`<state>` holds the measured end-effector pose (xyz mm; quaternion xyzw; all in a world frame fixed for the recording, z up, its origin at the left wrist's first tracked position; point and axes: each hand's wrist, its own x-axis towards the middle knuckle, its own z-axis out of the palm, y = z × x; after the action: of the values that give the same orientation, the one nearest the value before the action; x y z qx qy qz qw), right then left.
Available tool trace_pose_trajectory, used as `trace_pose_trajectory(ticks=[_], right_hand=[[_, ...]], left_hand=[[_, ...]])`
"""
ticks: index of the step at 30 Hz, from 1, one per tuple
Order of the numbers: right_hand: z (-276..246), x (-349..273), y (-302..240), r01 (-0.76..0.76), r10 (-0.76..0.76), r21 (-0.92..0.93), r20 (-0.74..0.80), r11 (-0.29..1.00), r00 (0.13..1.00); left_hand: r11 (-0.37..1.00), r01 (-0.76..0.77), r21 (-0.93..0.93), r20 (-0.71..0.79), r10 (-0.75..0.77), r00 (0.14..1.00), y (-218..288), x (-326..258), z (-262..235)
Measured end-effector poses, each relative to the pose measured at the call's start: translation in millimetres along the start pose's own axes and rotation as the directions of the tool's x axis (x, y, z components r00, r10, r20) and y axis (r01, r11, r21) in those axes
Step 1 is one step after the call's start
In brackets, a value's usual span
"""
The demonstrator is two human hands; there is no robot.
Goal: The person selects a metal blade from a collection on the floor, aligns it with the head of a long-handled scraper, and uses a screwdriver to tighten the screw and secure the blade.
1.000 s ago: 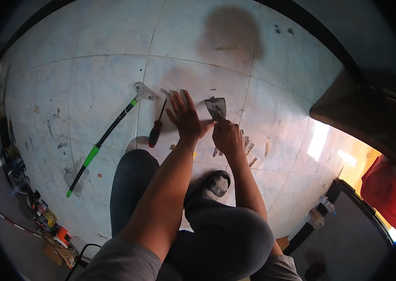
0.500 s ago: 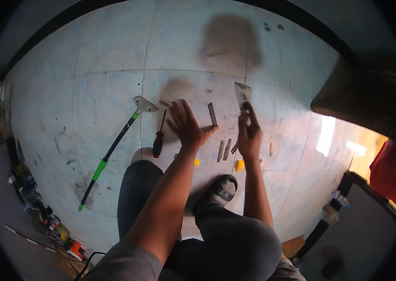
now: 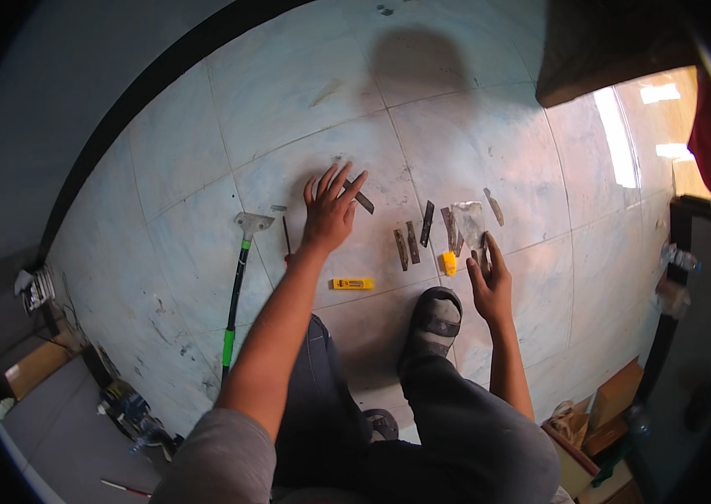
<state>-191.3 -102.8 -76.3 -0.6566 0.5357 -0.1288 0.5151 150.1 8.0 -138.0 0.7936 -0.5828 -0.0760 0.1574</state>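
Note:
My left hand has its fingers spread over a dark flat strip on the tiled floor; whether the fingertips touch it I cannot tell. In my right hand, thumb and index finger close round the dark handle of a scraper with a wide grey blade. That blade is low at the floor, beside several worn, dark strips. One more strip rests to its right. A small yellow piece sits by the scraper, and a yellow case lies nearer to me.
On the left lies a long green-and-black pole with a grey scraper head. A screwdriver is partly hidden by my left arm. My sandalled foot stands close below the strips. Boxes are at the lower right.
The view has turned. My right hand has brought the scraper nearer to me, beside the strips. My left hand has shifted, and its fingers are now over the dark strip.

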Motion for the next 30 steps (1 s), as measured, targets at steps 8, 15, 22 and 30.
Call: trace_pose_trajectory(ticks=[8,15,22,30], right_hand=[[-14,-40,30,-0.078,0.082,0.073,-0.048,0.994,0.995],[-17,-45,50,-0.027,0.034,0.081,-0.078,0.996,0.996],[5,-35,12,0.033,-0.033,-0.068,0.008,0.997,0.999],[62,-4,-58,0.293,-0.189,-0.377,0.288,0.879,0.939]], left_hand=[[0.929,-0.37,0.021,0.168,0.361,0.917,-50,19,-24],[0.997,-0.016,-0.077,0.18,0.029,0.983,-47,13,-11],[0.948,0.267,-0.172,-0.052,-0.28,0.959,-15,-18,15],[0.887,0.457,-0.067,-0.143,-0.462,0.875,-7,-46,40]])
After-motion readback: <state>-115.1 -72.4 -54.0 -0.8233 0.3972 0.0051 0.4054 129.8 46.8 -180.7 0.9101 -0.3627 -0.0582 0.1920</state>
